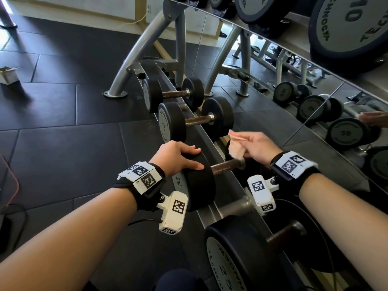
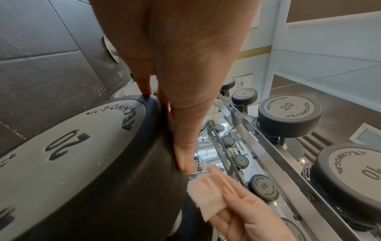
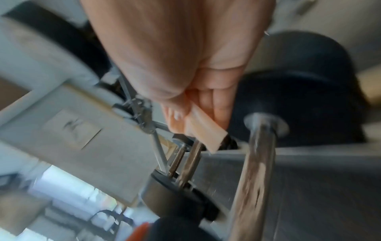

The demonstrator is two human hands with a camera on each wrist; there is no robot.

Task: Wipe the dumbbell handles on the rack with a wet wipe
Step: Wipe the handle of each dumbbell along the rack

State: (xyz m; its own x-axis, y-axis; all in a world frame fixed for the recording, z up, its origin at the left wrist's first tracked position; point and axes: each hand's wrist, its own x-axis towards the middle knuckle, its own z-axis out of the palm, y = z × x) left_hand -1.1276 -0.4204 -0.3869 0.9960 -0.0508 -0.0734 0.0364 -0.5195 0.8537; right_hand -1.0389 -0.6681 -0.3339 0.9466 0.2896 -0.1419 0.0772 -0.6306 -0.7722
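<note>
Left hand (image 1: 176, 155) flat on top of near head of 20 dumbbell (image 1: 199, 181) on rack (image 1: 212, 143), fingers straight, grip released. Right hand (image 1: 255, 147) grasping wet wipe (image 1: 235, 147), pinched between thumb and fingers, held just above far end of rusty handle (image 1: 225, 165); contact with handle unclear. 15 dumbbell (image 1: 172, 124) next along rack, 25 dumbbell (image 1: 233, 257) nearest. Mirror (image 1: 315, 97) behind rack.

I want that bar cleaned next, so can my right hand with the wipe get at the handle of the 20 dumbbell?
Probably yes: the right hand holds the wipe just above the bare handle; the left hand rests only on the near weight head.
</note>
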